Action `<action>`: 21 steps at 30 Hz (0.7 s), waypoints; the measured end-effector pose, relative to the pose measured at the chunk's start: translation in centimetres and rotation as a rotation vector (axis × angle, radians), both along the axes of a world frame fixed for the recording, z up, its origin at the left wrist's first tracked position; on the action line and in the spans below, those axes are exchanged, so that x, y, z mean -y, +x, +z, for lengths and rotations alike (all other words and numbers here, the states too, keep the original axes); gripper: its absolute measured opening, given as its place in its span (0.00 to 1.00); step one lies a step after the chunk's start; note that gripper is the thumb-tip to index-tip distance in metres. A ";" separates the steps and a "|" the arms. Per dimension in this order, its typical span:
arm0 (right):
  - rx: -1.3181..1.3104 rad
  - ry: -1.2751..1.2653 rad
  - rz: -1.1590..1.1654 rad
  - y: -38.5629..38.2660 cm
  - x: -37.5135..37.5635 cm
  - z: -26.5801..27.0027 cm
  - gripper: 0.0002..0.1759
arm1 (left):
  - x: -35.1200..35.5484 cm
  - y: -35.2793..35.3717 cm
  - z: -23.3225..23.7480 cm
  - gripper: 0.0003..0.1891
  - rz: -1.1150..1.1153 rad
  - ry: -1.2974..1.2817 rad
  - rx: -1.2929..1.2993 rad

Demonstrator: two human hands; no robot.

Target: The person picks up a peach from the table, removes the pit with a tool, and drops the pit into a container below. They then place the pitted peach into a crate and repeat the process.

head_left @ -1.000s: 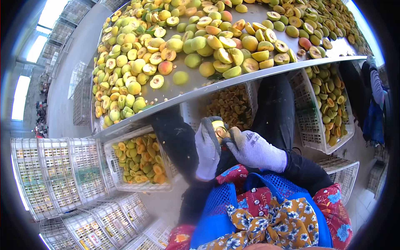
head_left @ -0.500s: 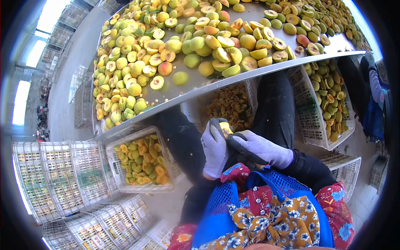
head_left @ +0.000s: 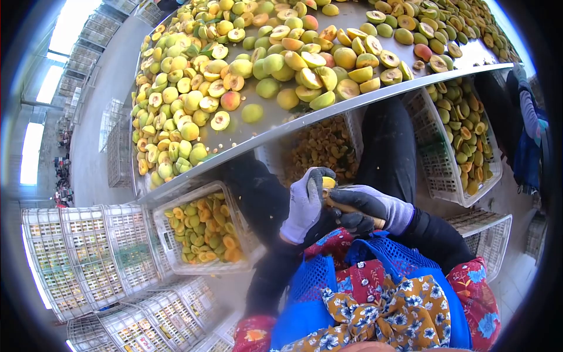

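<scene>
My left hand (head_left: 306,202), in a lilac glove with dark coated fingers, is closed around a yellow peach piece (head_left: 329,182) in front of my lap. Close against it, my right hand (head_left: 369,206), gloved alike, grips a slim tool with a brown wooden-looking handle (head_left: 344,206). The handle's end shows below the fingers. Whatever working end the tool has is hidden by the gloves and fruit. Beyond my hands, whole and halved green-yellow peaches (head_left: 267,88) cover much of the metal table (head_left: 246,130).
A crate of peach halves (head_left: 176,258) stands to my left, another (head_left: 437,167) to my right. Under the table edge sits a container of small brownish pieces (head_left: 322,146). Stacked white crates (head_left: 82,258) fill the lower left. Another person's sleeve (head_left: 528,114) shows at far right.
My right hand has turned and shifted slightly, so the tool's brown handle shows more clearly. The peach piece remains in my left hand. The whole view has tilted a little.
</scene>
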State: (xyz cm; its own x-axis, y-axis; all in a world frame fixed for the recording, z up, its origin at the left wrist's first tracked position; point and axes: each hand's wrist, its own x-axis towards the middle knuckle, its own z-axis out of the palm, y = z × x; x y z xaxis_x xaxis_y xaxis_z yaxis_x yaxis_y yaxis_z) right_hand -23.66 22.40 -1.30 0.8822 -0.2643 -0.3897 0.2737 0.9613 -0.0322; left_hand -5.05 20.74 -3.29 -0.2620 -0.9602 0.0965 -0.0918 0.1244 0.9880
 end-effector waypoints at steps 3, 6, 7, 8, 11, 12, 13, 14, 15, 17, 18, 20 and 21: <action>0.013 0.038 -0.030 0.3 -0.2 0.1 0.21 | 0.2 0.1 0.3 0.16 0.020 -0.082 0.075; 0.245 0.310 -0.107 0.6 0.0 -1.2 0.20 | 0.5 -0.2 1.7 0.16 -0.043 -0.056 -0.035; 0.291 0.298 -0.097 0.7 0.1 -1.4 0.20 | 0.7 -0.1 1.8 0.17 -0.061 -0.076 -0.048; 0.336 0.286 -0.088 0.5 0.0 -1.5 0.20 | 1.0 -0.1 2.0 0.18 -0.080 -0.095 -0.061; 0.059 0.065 -0.075 0.5 0.7 1.5 0.19 | 0.7 -0.4 1.9 0.20 -0.006 0.154 -0.287; -0.100 -0.049 -0.075 0.6 1.2 2.7 0.18 | 0.8 -0.3 2.0 0.20 -0.024 0.081 -0.246; 0.022 0.022 -0.043 0.0 1.1 1.1 0.16 | 1.0 0.0 2.0 0.20 -0.041 0.009 -0.203; 0.192 0.119 -0.036 0.1 1.1 1.0 0.16 | 1.1 0.3 2.1 0.21 -0.055 -0.058 -0.158; 0.360 0.216 -0.024 0.1 1.3 1.1 0.15 | 1.4 0.6 2.8 0.21 -0.122 -0.030 -0.168; 0.374 0.164 0.013 0.2 1.5 2.1 0.16 | 1.8 0.2 4.3 0.20 -0.135 0.218 -0.230; 0.216 0.015 0.059 0.3 1.4 3.0 0.17 | 1.9 -0.2 4.8 0.20 -0.139 0.344 -0.264; 0.118 -0.063 0.078 0.2 1.8 3.7 0.20 | 1.5 0.1 2.6 0.19 -0.007 0.344 -0.226; 0.175 -0.004 0.035 0.1 2.3 3.3 0.22 | 1.3 1.0 3.2 0.19 0.136 0.339 -0.214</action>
